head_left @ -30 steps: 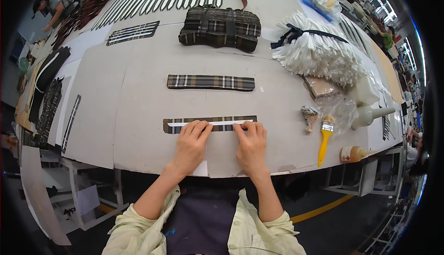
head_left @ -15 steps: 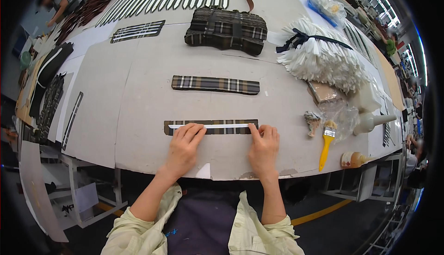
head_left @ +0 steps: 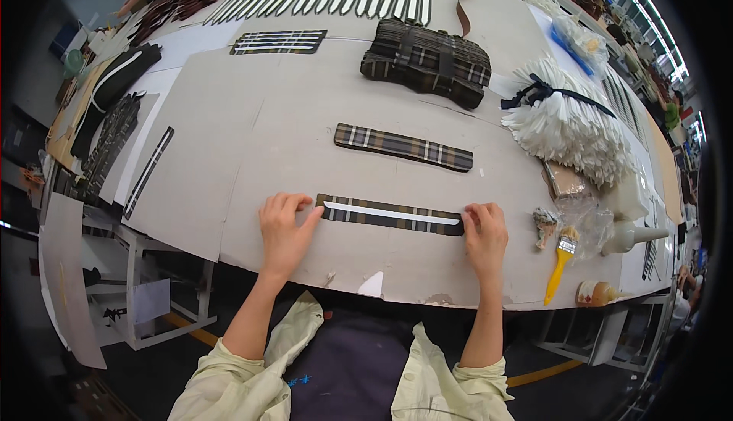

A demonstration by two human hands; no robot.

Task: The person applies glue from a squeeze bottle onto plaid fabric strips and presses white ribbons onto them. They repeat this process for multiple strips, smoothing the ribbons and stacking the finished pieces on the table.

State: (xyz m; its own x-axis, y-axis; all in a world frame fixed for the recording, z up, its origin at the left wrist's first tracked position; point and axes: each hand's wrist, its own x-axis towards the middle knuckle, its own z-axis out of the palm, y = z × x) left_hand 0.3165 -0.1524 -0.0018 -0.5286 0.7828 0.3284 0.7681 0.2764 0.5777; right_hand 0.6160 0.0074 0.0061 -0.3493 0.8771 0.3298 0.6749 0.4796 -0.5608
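A plaid fabric strip point(head_left: 359, 218) in brown, black and white lies on the table before me, with a narrow white strip point(head_left: 393, 213) along its middle. My left hand point(head_left: 286, 232) is at its left end; the thumb tip meets the edge, and the bent fingers stand a little apart from the thumb. At the opposite end is my right hand point(head_left: 486, 239), thumb and forefinger at the corner with a small gap between them. Neither hand visibly grips the strip. Beyond them lies a second, thicker plaid strip or small stack point(head_left: 403, 147).
Farther back sit a tied plaid bundle point(head_left: 426, 62) and a bound bunch of white strips point(head_left: 569, 127). At right are a yellow-handled brush point(head_left: 561, 264), a glue bottle point(head_left: 595, 293) and a pale squeeze bottle point(head_left: 630, 238). Several striped pieces point(head_left: 279, 41) lie at back left.
My hands have moved apart, off the white strip's surface to the plaid strip's two ends. The whole view has turned, shifting the table's things rightward.
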